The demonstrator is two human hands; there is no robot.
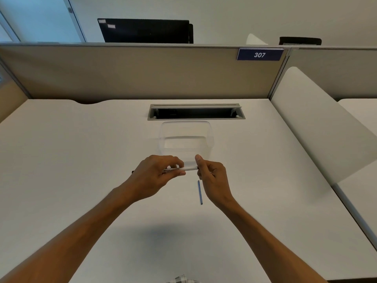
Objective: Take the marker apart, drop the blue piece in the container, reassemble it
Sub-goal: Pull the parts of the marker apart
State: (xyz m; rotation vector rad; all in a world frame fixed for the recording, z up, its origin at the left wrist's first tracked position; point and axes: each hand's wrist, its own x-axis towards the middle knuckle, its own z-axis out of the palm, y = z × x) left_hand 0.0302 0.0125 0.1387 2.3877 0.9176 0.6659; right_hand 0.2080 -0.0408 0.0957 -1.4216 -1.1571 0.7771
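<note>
Currently you're mid-disassembly: left hand (161, 174) has its fingers wrapped around the marker (183, 169) barrel, right hand (212, 176) pinches its white end, both held above the table (81, 160) at 6 o'clock of the clear container (186, 137). Blue piece (200, 192) already lies on the table, just beside your right hand, toward 6 o'clock. Next, I'd judge: free one hand, pick up the blue piece, drop it in the container at 12 o'clock. Hard to tell whether the right-end part is seated or loose; your fingers hide the joint.
</note>
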